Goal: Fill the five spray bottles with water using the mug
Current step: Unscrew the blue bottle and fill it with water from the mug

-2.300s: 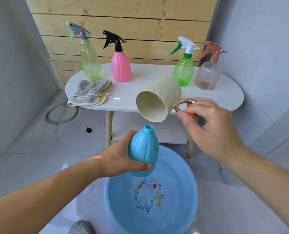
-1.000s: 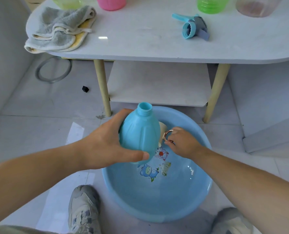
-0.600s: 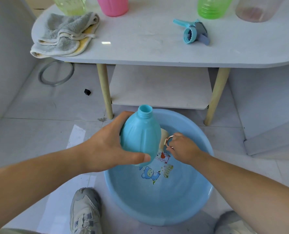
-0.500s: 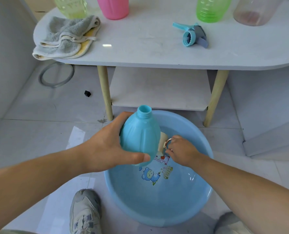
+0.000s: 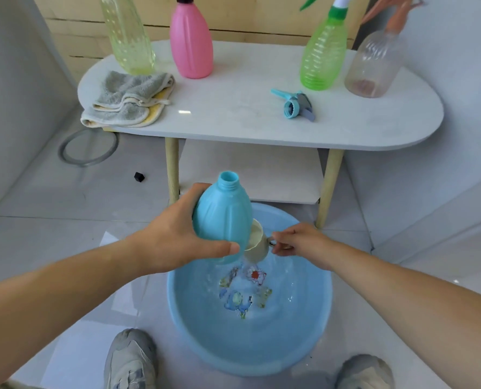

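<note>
Gripping uncapped blue bottle [image 5: 222, 217] in left hand [image 5: 171, 244] over basin [image 5: 322, 313] to catch spills; pinching mug [image 5: 258, 244] handle in right hand [image 5: 299, 239], close for pouring

The mug [image 5: 260, 245] half hides behind the blue bottle [image 5: 222, 220] — pink bottle [image 5: 191, 43] cropped.

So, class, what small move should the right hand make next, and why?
Probably raise the mug to the mouth of the blue bottle: the right hand pinches its handle low over the basin, and the left hand grips the uncapped bottle.
</note>
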Tool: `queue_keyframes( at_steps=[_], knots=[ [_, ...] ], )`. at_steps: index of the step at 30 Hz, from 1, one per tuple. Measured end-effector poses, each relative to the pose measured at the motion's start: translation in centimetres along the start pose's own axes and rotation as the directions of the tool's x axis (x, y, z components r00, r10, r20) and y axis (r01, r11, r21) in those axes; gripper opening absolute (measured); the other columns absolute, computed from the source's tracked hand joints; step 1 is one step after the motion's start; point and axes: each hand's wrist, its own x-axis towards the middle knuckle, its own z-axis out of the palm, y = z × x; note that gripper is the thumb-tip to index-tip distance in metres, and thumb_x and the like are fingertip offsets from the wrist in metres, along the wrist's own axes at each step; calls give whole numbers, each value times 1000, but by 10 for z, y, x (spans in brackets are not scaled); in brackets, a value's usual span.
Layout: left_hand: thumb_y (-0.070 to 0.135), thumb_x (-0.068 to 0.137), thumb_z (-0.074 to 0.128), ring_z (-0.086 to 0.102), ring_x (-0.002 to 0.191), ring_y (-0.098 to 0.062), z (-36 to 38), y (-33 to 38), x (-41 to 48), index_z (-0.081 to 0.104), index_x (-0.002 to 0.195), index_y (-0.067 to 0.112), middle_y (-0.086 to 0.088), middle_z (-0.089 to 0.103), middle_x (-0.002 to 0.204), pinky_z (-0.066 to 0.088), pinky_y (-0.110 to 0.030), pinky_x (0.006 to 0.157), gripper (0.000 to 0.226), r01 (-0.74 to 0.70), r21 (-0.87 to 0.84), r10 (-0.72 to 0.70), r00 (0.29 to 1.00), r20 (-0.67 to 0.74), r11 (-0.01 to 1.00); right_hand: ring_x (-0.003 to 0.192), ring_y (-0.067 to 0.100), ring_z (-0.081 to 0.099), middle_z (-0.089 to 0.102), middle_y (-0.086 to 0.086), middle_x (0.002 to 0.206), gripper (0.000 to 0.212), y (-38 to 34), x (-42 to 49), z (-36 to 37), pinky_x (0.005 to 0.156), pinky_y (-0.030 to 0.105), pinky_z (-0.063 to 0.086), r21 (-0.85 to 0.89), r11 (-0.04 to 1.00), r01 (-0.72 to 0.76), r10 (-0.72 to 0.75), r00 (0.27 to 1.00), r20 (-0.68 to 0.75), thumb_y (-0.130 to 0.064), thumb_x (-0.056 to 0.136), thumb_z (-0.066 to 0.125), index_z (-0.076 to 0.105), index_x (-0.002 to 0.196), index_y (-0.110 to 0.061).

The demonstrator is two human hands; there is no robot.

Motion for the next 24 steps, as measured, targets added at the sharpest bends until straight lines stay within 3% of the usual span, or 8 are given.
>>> queue_keyframes(
  at_steps=[4, 10, 14, 17, 21, 24],
  knots=[
    [42, 62, 98, 67, 101, 2, -5, 12, -4, 47, 125, 50, 19, 67, 112, 60, -27, 86, 81, -24, 10, 25, 999, -25, 1000, 75, 25, 68, 64, 7, 62, 29, -46, -41, -11, 94, 41, 56, 132, 989, 64, -57, 997, -57, -14, 96, 62, 63, 70, -1],
    [39, 63, 99, 68, 106, -4, -6, 25, -9, 47, 126, 55, 18, 67, 116, 60, -34, 90, 83, -53, 7, 53, 998, -40, 999, 71, 21, 69, 66, 10, 66, 31, -105, -106, -23, 68, 22, 59, 144, 969, 200, -170, 965, -200, -12, 97, 58, 60, 69, 1],
    [54, 49, 94, 69, 106, -7, -3, 30, -13, 49, 125, 52, 17, 68, 115, 62, -38, 91, 88, -76, -3, 76, 997, -25, 997, 82, 32, 68, 66, 20, 73, 31, -132, -141, -27, 84, 34, 61, 176, 941, 288, -240, 938, -249, -14, 97, 59, 60, 70, 2],
    [54, 50, 93, 69, 105, -5, -1, 31, -15, 48, 124, 54, 17, 67, 115, 62, -37, 90, 87, -71, -7, 71, 997, -11, 997, 91, 38, 68, 67, 23, 77, 30, -147, -161, -26, 84, 36, 61, 189, 924, 332, -276, 922, -272, -15, 96, 59, 62, 72, 4],
    [34, 66, 98, 68, 102, -2, 1, 34, -16, 48, 124, 51, 16, 67, 115, 63, -31, 87, 78, -64, 16, 64, 998, 6, 998, 89, 29, 70, 69, 14, 71, 33, -161, -178, -19, 85, 34, 60, 139, 904, 405, -357, 892, -277, -15, 96, 58, 65, 66, -1],
    [36, 65, 98, 68, 104, -5, 2, 33, -14, 47, 124, 51, 17, 66, 115, 63, -33, 87, 79, -59, 21, 59, 998, 15, 998, 85, 22, 72, 70, 12, 71, 37, -166, -185, -15, 84, 31, 61, 89, 886, 454, -415, 865, -281, -15, 96, 58, 68, 61, -7]
  ],
)
